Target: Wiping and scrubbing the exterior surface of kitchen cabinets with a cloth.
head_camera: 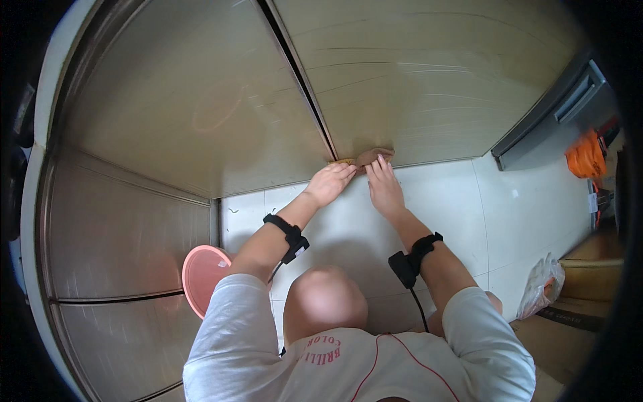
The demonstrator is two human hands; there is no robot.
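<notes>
A brown cloth (372, 158) is bunched low against a metal cabinet door panel (427, 110), close to the floor. My right hand (385, 187) presses it with the fingertips, thumb side towards the left hand. Beside it, my left hand (331, 182) grips a yellowish-brown part of cloth at the foot of the dark gap (301, 80) between two panels. Whether both parts belong to one cloth cannot be told. The fingers partly hide it.
A pink plastic bucket (201, 276) stands on the left by more metal panels (130, 231). White floor tiles (442, 201) lie below me. At right are an orange bag (585, 156), a clear plastic bag (540, 286) and cardboard (557, 331). Black straps with cables circle both forearms.
</notes>
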